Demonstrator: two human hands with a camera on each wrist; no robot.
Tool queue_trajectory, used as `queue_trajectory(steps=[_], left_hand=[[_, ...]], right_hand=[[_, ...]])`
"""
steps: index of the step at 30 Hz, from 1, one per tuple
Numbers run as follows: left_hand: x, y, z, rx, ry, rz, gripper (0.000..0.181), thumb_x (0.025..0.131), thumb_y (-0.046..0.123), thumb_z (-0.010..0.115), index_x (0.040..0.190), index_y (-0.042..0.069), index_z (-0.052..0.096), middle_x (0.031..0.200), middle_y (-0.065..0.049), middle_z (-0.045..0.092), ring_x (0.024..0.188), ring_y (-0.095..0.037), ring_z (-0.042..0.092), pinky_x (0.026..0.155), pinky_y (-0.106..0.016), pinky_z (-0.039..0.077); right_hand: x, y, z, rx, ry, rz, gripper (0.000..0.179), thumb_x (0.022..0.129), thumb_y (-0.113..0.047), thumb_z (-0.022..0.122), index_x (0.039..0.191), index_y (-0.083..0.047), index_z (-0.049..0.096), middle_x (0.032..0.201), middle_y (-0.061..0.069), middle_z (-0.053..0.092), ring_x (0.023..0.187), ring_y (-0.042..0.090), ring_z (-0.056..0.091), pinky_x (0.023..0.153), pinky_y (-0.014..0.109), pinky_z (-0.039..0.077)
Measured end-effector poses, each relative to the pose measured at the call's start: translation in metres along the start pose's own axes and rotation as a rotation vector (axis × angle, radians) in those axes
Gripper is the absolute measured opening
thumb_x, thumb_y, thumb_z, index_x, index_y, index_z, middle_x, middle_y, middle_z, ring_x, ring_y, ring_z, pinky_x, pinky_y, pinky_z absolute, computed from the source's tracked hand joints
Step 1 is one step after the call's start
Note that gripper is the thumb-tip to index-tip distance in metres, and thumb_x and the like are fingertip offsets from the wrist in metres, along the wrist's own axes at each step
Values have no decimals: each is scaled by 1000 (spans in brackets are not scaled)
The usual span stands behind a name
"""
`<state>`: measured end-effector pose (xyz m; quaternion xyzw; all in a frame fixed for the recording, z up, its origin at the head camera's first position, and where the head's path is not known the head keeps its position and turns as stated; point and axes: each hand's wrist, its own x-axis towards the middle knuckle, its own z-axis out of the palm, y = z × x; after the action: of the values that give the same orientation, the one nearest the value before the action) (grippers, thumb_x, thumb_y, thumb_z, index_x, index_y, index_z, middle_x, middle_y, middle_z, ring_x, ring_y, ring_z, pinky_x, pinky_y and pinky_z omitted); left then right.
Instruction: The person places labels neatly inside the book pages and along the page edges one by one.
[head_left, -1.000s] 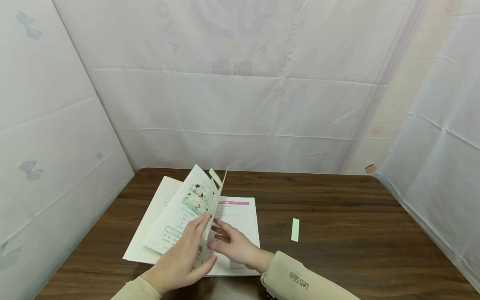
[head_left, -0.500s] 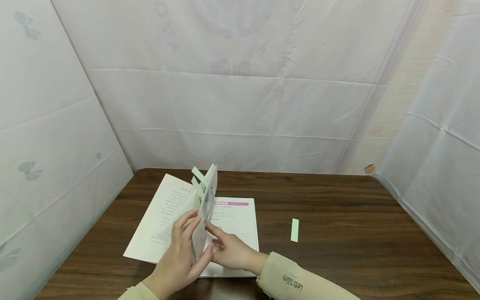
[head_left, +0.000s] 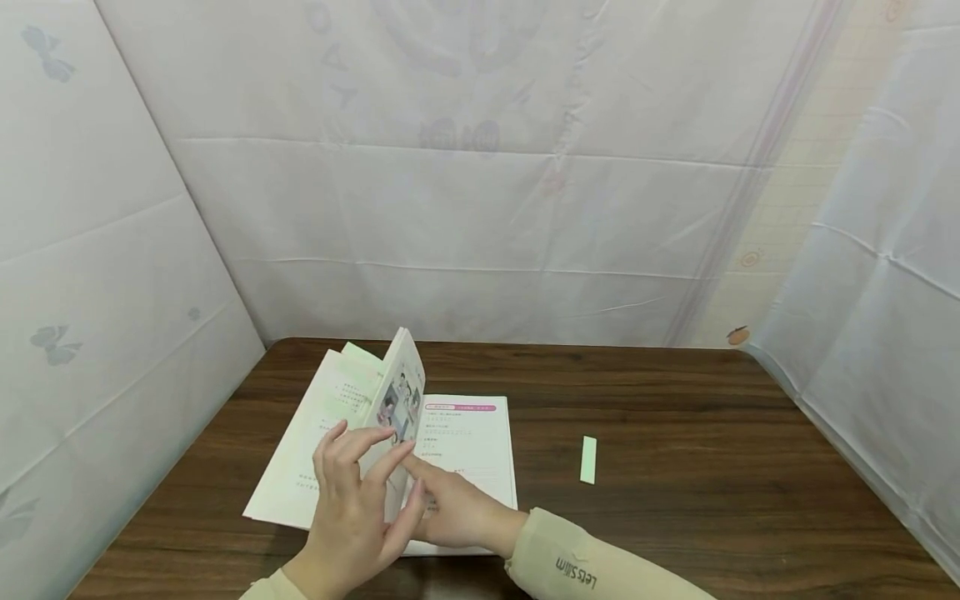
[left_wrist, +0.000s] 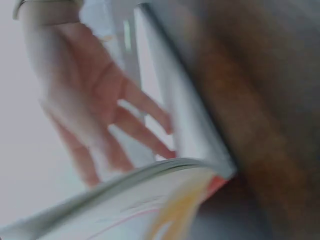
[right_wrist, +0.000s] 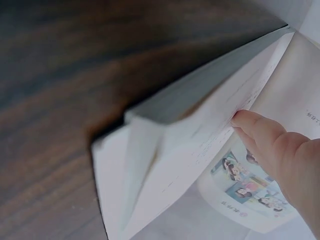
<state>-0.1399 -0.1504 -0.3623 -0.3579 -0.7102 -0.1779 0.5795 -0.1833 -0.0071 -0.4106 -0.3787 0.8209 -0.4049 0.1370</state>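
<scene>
An open illustrated book [head_left: 465,442] lies on the wooden table, with a group of its pages [head_left: 401,400] standing up. The right side of those pages carries colour pictures. My left hand [head_left: 352,500] is beside them with fingers spread, the fingertips and thumb by the page edges. My right hand [head_left: 457,508] reaches in from the right, index finger extended against the foot of the standing pages. A pale green paper strip [head_left: 362,357] sticks out at the top of the left side. The left wrist view is blurred; it shows spread fingers over the book. In the right wrist view, a finger [right_wrist: 250,122] touches a page.
Another pale green strip [head_left: 588,460] lies on the wooden table [head_left: 675,467] to the right of the book. White patterned cloth [head_left: 495,217] hangs behind the table and along both sides.
The pages have been turned through, and the standing ones now show colour pictures. Green strips that stuck up among them have swung left. My left hand's fingers have spread; the loose strip stays put.
</scene>
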Motion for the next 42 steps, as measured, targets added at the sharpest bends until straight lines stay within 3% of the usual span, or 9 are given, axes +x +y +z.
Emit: queue_trajectory(steps=[4,8,11,16,20,25,30,36,42], left_hand=[[9,1,-2,16,-41,9,30,98,22,47,107,-2,62,110,-24,51,100,-39,46,110,-54,23],[7,5,-1,11,-253,-88,41,103,27,38,121,-2,60,124,-23,54,116,-40,48,120,-50,18],[0,4,2,27,-407,-163,49,106,32,33,131,-3,55,134,-21,53,125,-38,49,119,-43,26],[-17,-5,6,32,-582,-270,46,102,26,51,135,-7,52,134,-20,56,125,-37,55,104,-45,45],[-27,-11,7,58,-701,-374,51,95,20,63,136,-8,53,135,-20,58,126,-38,55,108,-50,42],[-32,-15,7,82,-797,-461,51,99,23,57,139,-7,50,139,-22,56,130,-43,51,111,-54,37],[-35,-17,7,119,-861,-525,50,100,22,55,141,-7,48,141,-28,52,131,-51,45,110,-58,36],[-45,-22,7,176,-959,-567,57,91,19,63,139,-7,49,141,-35,47,125,-61,44,106,-64,36],[-54,-26,7,201,-1072,-589,78,87,39,71,142,-8,44,144,-39,40,124,-65,41,102,-68,36]], right_hand=[[2,1,3,-108,20,-82,76,92,-30,69,156,-22,29,157,-1,40,140,15,44,108,32,43],[5,0,6,-263,45,-198,72,94,-26,67,155,-13,31,156,1,42,137,13,47,109,29,42],[4,-2,7,-325,50,-226,69,94,-26,67,152,-9,35,153,4,46,136,13,48,110,29,41],[-1,-3,5,-231,26,-98,77,89,-32,74,152,-12,36,150,3,49,135,12,49,108,28,42],[-3,-2,4,-184,-14,-45,87,87,-32,75,156,-11,27,159,5,36,142,17,42,112,30,39],[-4,0,4,-170,-60,-19,88,87,-33,75,157,-11,26,162,7,29,146,22,36,115,34,36],[-5,0,1,-137,-77,43,92,85,-33,78,156,-8,26,160,9,33,145,20,38,116,33,35],[-9,-5,2,-175,-90,118,99,82,-35,80,154,4,24,159,18,32,147,24,35,118,31,31],[-10,-5,4,-157,-68,167,99,81,-35,81,152,6,27,158,18,35,145,23,38,117,32,33]])
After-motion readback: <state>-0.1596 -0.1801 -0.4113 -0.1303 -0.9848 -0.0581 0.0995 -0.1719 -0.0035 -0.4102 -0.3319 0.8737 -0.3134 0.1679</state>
